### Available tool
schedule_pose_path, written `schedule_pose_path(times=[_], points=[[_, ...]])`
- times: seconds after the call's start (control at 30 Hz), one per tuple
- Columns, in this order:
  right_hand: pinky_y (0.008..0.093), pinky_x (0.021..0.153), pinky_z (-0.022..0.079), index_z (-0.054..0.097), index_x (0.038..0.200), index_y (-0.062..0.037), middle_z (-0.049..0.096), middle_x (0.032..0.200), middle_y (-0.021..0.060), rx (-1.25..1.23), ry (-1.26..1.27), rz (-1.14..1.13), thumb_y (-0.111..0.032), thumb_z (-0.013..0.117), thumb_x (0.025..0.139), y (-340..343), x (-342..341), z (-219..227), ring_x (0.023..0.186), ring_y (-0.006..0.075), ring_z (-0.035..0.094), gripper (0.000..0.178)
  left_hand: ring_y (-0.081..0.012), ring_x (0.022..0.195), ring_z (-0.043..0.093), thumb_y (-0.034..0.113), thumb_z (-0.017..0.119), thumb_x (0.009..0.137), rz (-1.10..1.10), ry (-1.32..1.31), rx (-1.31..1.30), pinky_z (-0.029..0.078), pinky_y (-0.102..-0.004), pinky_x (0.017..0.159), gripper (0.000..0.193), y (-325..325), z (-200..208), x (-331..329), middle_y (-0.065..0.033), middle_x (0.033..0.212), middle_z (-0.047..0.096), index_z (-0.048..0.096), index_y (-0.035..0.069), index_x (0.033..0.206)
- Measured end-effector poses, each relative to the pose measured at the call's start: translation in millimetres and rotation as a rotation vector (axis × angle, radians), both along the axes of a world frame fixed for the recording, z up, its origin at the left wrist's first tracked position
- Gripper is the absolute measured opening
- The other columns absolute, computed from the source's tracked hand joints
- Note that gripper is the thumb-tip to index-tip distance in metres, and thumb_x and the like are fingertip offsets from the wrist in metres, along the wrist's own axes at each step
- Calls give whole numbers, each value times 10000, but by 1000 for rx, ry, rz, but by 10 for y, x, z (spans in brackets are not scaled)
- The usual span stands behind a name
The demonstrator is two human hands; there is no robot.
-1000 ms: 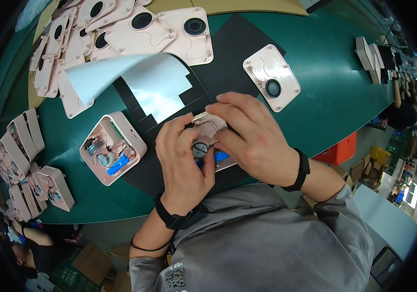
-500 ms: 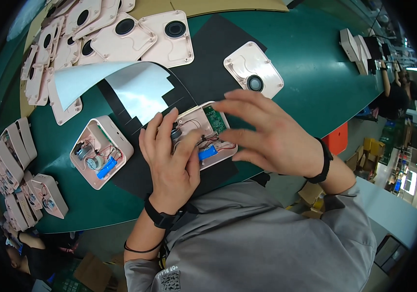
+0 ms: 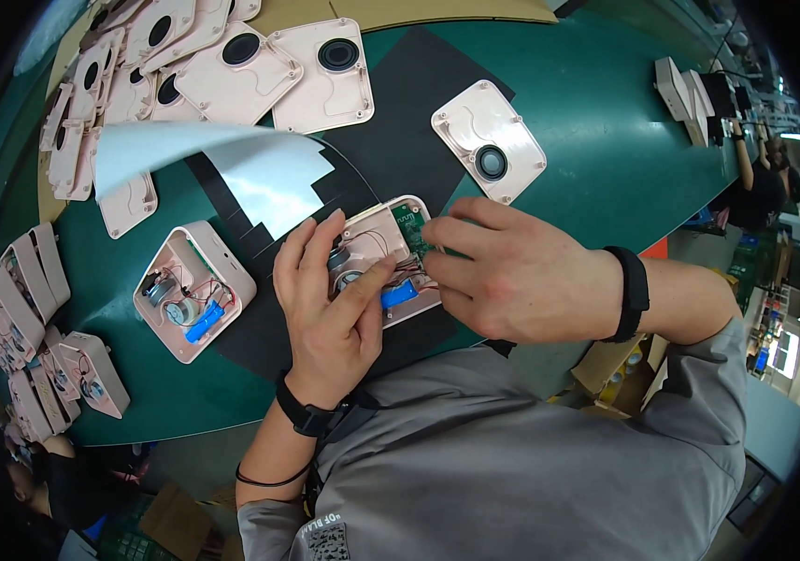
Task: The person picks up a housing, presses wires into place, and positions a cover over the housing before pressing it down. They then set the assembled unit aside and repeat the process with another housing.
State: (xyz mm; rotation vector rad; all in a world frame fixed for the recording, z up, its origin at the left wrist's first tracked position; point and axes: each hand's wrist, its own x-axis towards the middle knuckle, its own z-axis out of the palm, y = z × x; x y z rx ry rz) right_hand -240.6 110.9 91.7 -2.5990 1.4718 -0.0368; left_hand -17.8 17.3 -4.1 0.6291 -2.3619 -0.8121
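Note:
A pale pink open housing sits in front of me on black sheeting. In it are a green circuit board, thin wires and a blue cylindrical battery. My left hand grips the housing's left side, its index finger reaching inside to the wires. Over the right side, my right hand has its fingers curled and pinched by the circuit board and wire ends; whatever lies between the fingertips is hidden.
Left of the housing stands a similar open housing. More housings are stacked at the far left. Pink covers with round black parts pile up at the back left; one cover lies back right. A curled pale sheet lies between.
My right hand has moved down and closed its spread fingers over the housing's right side. The left hand has barely moved. The curled sheet's raised edge has shifted slightly.

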Motion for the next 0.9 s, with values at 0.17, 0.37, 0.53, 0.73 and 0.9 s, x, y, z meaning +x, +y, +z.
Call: schedule_pose_path(times=[0.17,0.37,0.53,0.73,0.9], points=[[403,935,528,736,797,-37,657,944,59,82,-63,65,-191,687,727,-63,-56,17,1106,282,614,176,-433,1382,475,-35,730,776,-4,9,7,382,-522,1145,405,2,-7,-1,-203,1497,564,826,166,1115],[394,839,546,698,825,-30,648,920,65,90,-372,-111,-140,734,733,-158,-128,-124,1041,286,612,148,-434,1374,481,-32,727,781,6,13,-8,380,-523,1143,405,-2,-12,-9,-202,1493,569,825,167,1120],[397,803,548,707,893,-25,649,938,65,-140,-435,-370,-105,757,730,21,229,-441,1021,295,608,189,-434,1369,487,-27,726,787,8,15,0,380,-532,1138,403,16,-24,-11,-204,1491,571,824,175,1122],[413,839,513,741,965,-15,638,1028,69,-334,-361,-510,-106,760,739,149,462,-547,1048,304,602,244,-441,1408,481,-50,741,831,4,12,-14,404,-504,1151,356,5,8,-14,-210,1517,558,801,149,1121],[432,918,469,745,966,-10,613,1084,82,-213,-226,-445,-142,721,777,136,435,-438,1106,309,587,232,-439,1410,479,-41,745,837,10,-10,-19,400,-508,1153,351,2,20,-17,-208,1518,558,802,155,1122]])
